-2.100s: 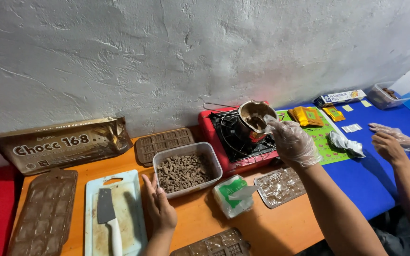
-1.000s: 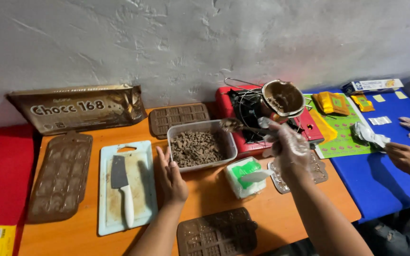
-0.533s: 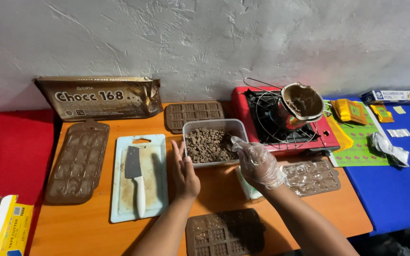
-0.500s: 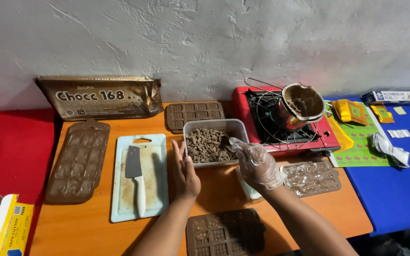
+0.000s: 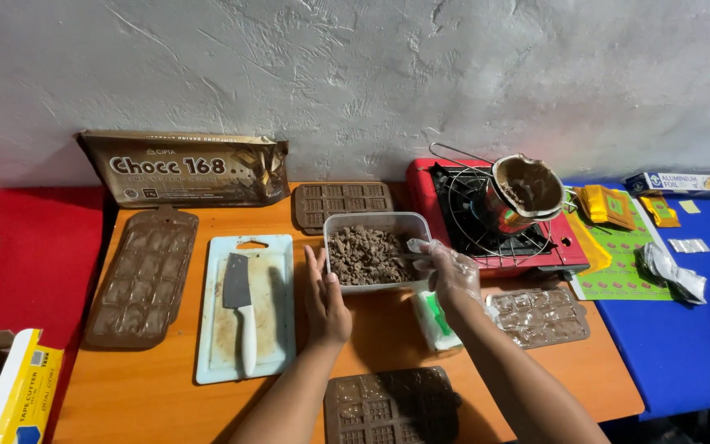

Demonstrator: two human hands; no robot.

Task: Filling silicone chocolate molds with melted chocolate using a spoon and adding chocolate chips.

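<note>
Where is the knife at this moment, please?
In the head view, the knife lies on the white cutting board, left of the person's left hand and right of the long brown mould.

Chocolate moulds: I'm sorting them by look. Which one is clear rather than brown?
The clear mould right of the gloved right hand, below the red stove; the other moulds are brown.

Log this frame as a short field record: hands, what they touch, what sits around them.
left hand: bare, flat against the left side of the clear tub
right hand: in a thin plastic glove, at the tub's right rim
tub contents: brown chocolate chunks
left of tub: white cutting board with a cleaver on it
right of tub: red camp stove carrying a small pot
surface: orange table
</note>
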